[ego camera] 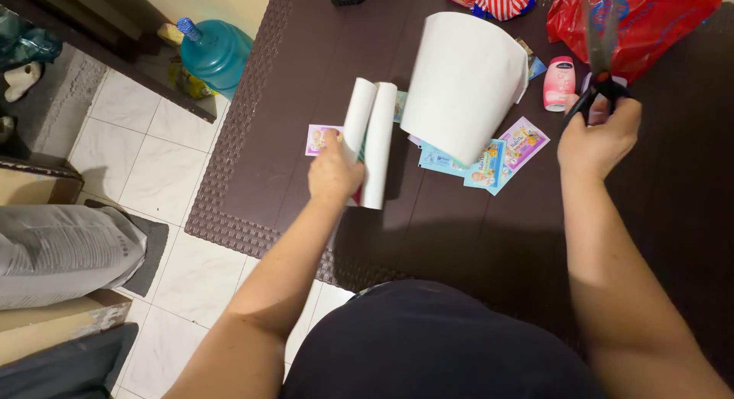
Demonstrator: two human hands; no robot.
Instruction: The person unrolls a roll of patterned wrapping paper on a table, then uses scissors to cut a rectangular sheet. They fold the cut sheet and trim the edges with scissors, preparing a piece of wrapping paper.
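A: White paper, glossy by the look of it, and curling hard. The left hand (334, 172) has its fingers wrapped round the roll (370, 143), which stands above the mat (451, 238) near its left side; the loose sheet (464, 82) arches up beside it.

B: And the right hand (599, 135)?

A: Fingers through the black handles of the scissors (601, 59), blades pointing away, raised over the mat's right side. The blades blur, so I can't say for sure whether they're parted.

B: How would you cut well here?

A: I'd judge the curl is the trouble: flatten the sheet against the mat, keep the roll pinned, and feed the blades in long strokes so the edge stays straight.

B: What lies under it?

A: Small printed cards (489, 160), pastel and flat, fanned out under the sheet, one more (319, 137) just left of the roll. A pink bottle (558, 83), smooth plastic, stands near a crinkled red bag (650, 21). The mat is dark brown, woven at the border
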